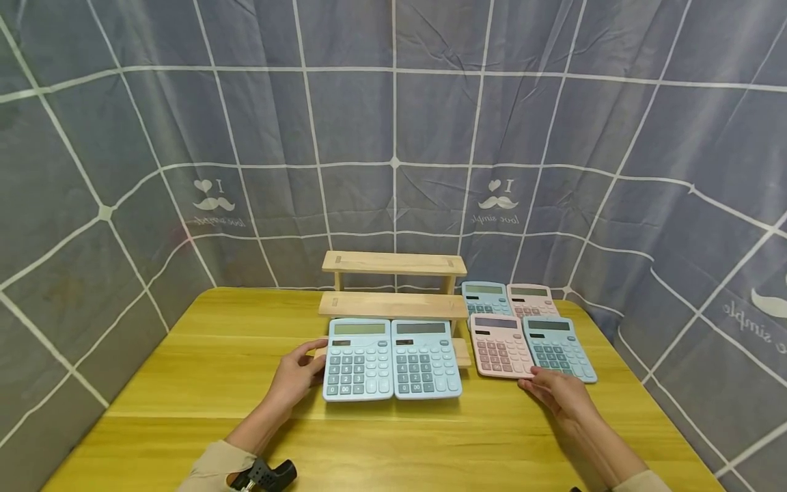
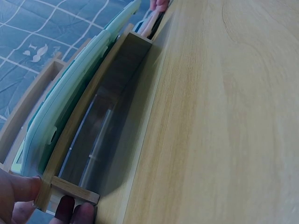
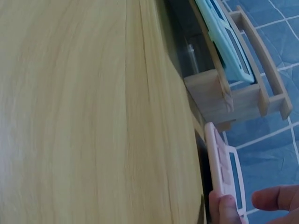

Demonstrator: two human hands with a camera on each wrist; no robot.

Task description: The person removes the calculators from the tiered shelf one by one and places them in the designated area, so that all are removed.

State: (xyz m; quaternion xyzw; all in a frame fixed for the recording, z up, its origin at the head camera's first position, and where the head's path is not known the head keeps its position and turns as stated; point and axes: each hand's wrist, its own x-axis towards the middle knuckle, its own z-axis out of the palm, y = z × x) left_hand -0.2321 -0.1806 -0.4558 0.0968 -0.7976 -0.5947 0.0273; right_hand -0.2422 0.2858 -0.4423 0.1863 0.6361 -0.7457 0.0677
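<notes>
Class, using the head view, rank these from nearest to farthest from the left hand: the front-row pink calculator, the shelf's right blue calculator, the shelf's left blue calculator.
1. Left blue calculator: on the shelf, beside the left hand.
2. Right blue calculator: on the shelf, past the first.
3. Front-row pink calculator: right of the shelf.

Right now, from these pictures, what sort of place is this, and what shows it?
Probably a curtained-off work or display corner: a grey, white-gridded fabric curtain hangs around a yellow wood-grain table, where a stepped pale-wood stand holds two light-blue rectangular calculators.
</notes>
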